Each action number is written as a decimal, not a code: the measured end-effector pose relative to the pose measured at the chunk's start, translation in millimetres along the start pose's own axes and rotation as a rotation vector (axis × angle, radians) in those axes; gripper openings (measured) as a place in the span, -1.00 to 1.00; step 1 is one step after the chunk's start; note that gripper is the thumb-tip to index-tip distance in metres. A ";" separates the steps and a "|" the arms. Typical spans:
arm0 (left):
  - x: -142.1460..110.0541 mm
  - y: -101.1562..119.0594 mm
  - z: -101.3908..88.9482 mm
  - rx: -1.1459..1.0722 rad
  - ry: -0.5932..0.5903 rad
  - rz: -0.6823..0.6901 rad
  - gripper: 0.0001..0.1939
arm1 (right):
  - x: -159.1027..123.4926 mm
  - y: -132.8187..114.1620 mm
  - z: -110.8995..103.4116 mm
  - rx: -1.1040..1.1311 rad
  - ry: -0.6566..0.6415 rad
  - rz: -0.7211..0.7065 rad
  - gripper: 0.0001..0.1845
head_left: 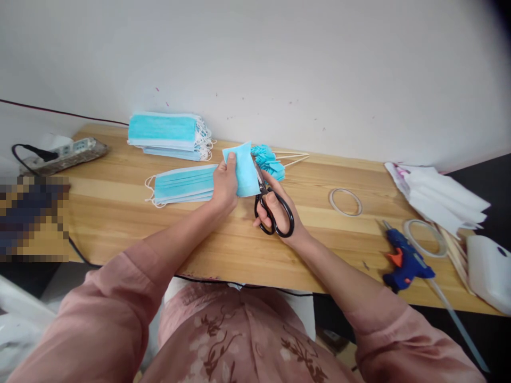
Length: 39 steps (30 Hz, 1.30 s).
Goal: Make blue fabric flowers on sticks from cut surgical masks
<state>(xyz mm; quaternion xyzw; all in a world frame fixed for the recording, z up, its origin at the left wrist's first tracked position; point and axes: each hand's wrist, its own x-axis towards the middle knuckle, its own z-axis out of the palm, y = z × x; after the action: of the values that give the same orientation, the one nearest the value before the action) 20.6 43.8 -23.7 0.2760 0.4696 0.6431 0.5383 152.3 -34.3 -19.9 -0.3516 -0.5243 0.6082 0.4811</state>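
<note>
My left hand (227, 183) pinches a light blue piece of face mask fabric (246, 171) with the thumb on its front. A pair of black-handled scissors (286, 215) is in my right hand (282, 205), fingers through the loops. Their blades run along the right edge of the fabric; whether they are closed on it I cannot tell. Beneath my left hand lies a whole blue face mask (183, 185) with white ear loops, partly covered by the hand. Just behind the scissors lie blue fabric flowers (271, 162) on thin wooden sticks (293, 156).
A stack of blue masks (163, 130) stands against the wall. At left is a power strip (67, 154) with a plug. To the right lie a tape roll (359, 205), another tape roll (442, 244), a blue glue gun (405, 258), white sheets (439, 194) and a white container (487, 271).
</note>
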 end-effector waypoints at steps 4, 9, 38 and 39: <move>0.3 0.5 0.3 0.010 0.025 0.020 -0.58 | 0.2 0.2 -0.8 -0.006 0.002 0.007 -0.05; -0.1 1.9 0.1 -0.004 0.031 0.001 -0.52 | 0.5 1.8 -1.7 0.003 0.006 0.011 -0.06; -5.7 7.0 4.0 -0.073 0.013 -0.003 -0.73 | 1.4 -1.5 0.8 0.001 0.041 0.010 -0.02; -5.5 6.8 3.8 -0.078 0.009 -0.004 -0.73 | 1.4 -1.9 1.0 0.001 0.043 0.012 -0.01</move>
<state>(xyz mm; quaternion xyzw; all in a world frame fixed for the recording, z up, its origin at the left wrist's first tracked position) 22.3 39.8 -15.2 0.2511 0.4472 0.6610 0.5478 151.3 -33.3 -17.8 -0.3672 -0.5115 0.6038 0.4889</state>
